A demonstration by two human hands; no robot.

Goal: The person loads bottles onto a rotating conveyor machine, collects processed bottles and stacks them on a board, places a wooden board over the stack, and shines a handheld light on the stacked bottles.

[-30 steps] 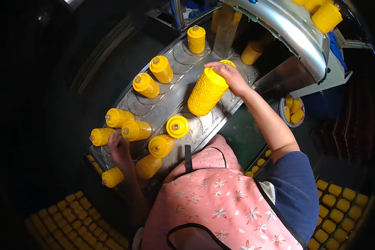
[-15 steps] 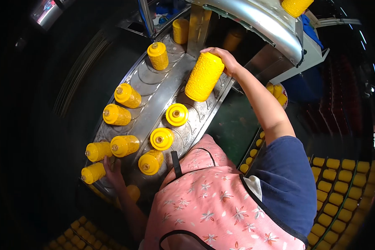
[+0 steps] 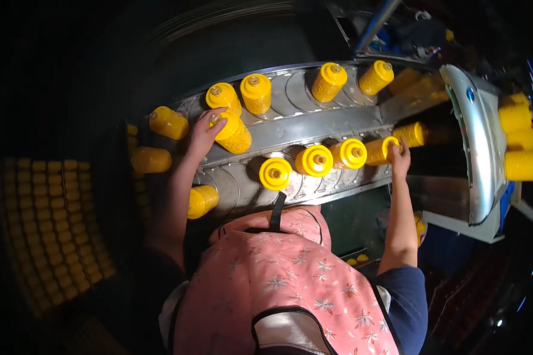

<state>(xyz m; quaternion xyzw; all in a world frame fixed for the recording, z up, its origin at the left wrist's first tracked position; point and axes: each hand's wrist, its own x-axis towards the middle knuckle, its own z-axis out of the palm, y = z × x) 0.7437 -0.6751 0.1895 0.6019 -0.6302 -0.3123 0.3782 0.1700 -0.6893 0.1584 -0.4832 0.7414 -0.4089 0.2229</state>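
My left hand [image 3: 206, 133] is closed on the top of a yellow cylinder [image 3: 233, 136], which leans over the metal middle strip of the conveyor [image 3: 314, 129]. At the right, my right hand [image 3: 400, 158] has its fingers on the top of another yellow cylinder [image 3: 378, 151] in the near row. Three more cylinders stand in that row left of it, one of them [image 3: 275, 174] close to my apron. Along the far row, several yellow cylinders stand, including one [image 3: 256, 94] behind my left hand.
A silver machine housing [image 3: 475, 142] stands at the right, with yellow cylinders [image 3: 520, 165] beyond it. Many yellow pieces [image 3: 53, 225] lie in rows at the lower left. A blue post [image 3: 378, 25] rises at the back.
The view has turned. My right hand has let go of the raised cylinder and now touches one in the near row. My left hand has taken hold of a cylinder.
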